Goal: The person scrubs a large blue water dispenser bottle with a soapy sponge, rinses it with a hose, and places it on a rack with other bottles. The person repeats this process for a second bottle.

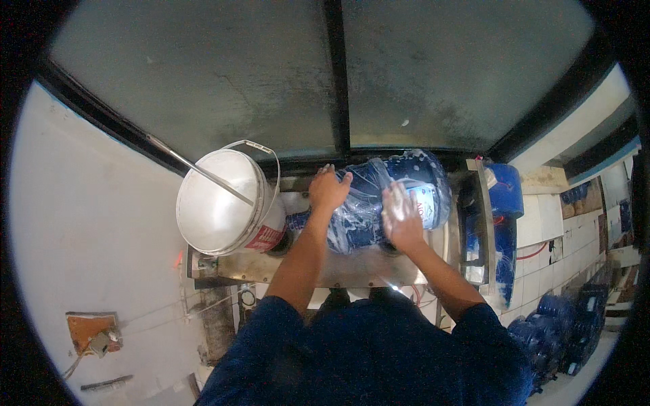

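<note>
A large blue water jug (365, 203), streaked with white suds, lies on its side on a metal bench (325, 274). Its neck points left; its rounded base is at the right. My left hand (329, 189) grips the shoulder of the jug, thumb and fingers apart and bent over its curve. Foam covers much of my right hand (402, 215), which lies flat on the jug's side beside a light label (421, 205). Whether anything is beneath that palm is hidden.
Left of the jug stands a white bucket (217, 203) with a raised handle and a long metal rod (200, 170) leaning in it. Dark-framed cloudy panels (420, 74) rise behind the bench. Blue containers (504, 193) stand at right, with several jugs (552, 325) on the floor.
</note>
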### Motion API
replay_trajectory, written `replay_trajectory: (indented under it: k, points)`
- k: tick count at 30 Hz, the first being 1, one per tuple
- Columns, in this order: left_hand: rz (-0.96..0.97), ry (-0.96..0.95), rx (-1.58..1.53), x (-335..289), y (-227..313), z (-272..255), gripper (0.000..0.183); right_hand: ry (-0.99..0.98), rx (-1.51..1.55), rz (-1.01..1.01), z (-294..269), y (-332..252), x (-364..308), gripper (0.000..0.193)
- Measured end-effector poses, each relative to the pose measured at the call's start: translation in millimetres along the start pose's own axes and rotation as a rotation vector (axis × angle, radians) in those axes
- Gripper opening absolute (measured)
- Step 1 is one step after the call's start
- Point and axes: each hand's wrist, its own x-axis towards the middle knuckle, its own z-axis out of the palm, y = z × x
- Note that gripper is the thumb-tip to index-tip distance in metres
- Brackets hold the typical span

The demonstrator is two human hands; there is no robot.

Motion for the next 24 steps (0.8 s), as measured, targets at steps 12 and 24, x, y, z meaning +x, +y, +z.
replay_trajectory:
  k: [12, 24]
  points:
    - [-0.062, 0.023, -0.089, 37.7, -15.5, 0.9, 0.061, 0.164, 0.157, 0.115, 16.1, -16.1, 25.4, 0.049]
    - [0.093, 0.084, -0.012, 19.0, -14.4, 6.2, 0.059, -0.341, 0.038, 0.209, 22.4, 46.8, 92.4, 0.05]
